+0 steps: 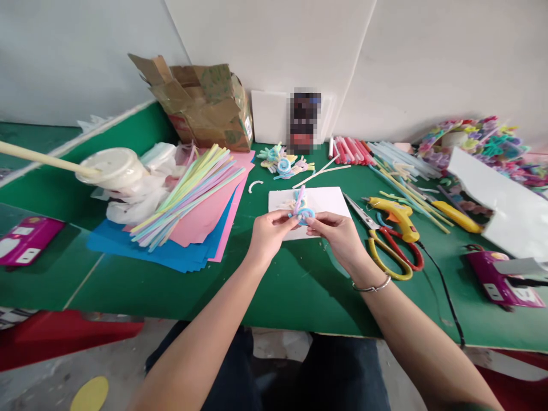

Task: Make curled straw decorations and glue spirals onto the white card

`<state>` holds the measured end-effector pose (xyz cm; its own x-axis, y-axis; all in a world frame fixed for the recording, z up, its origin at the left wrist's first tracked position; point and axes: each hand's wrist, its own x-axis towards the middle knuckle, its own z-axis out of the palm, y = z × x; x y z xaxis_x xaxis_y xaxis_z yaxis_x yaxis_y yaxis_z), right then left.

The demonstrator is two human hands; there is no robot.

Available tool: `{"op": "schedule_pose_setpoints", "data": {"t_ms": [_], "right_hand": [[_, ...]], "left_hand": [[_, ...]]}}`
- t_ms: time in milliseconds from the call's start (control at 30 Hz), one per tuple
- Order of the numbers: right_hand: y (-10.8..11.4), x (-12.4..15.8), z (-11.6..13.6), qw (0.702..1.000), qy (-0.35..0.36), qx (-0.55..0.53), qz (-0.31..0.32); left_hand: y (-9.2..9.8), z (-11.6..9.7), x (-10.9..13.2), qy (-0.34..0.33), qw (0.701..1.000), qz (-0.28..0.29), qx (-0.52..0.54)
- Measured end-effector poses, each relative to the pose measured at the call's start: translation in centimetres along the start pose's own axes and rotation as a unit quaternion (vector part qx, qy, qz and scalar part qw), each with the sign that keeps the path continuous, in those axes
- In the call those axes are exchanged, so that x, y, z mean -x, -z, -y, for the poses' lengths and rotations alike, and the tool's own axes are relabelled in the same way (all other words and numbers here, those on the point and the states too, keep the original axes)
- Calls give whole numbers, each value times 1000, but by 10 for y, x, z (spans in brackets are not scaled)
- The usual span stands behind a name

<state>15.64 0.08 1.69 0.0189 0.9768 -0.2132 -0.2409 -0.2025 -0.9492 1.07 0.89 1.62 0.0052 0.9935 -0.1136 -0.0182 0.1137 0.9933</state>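
Between my two hands is a small pastel piece of curled pipe cleaners point(304, 213), blue at the front with a lilac stem standing up. My left hand point(271, 227) pinches it from the left with thumb and finger. From the other side my right hand point(334, 232), with a bracelet at the wrist, pinches its right edge. A white board point(329, 198) lies on the green table under the piece. Just behind sits a cluster of curled pastel pipe-cleaner pieces point(283, 165). Scissors point(387, 242) with red and yellow handles and a yellow glue gun point(396, 214) lie right of my right hand.
Pastel pipe cleaners point(188, 197) lie on pink and blue sheets point(141, 251) at left, near a lidded tub point(113, 162). A cardboard box point(209, 108) and a pixelated phone point(305, 120) stand behind. At right are a yellow-handled tool point(457, 216), a power strip point(503, 279) and colourful flowers point(475, 142).
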Motion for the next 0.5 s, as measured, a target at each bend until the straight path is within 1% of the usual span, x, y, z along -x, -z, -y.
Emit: {"op": "schedule_pose_setpoints", "data": {"t_ms": [200,500], "right_hand": [[1,-1,-2,1000,3,8,-1],[1,-2,-2,1000,-7,-1,0]], "left_hand": [[-1,-2,2,9,1000,-4,1],[-1,2,1,10,1000,-5,11]]}}
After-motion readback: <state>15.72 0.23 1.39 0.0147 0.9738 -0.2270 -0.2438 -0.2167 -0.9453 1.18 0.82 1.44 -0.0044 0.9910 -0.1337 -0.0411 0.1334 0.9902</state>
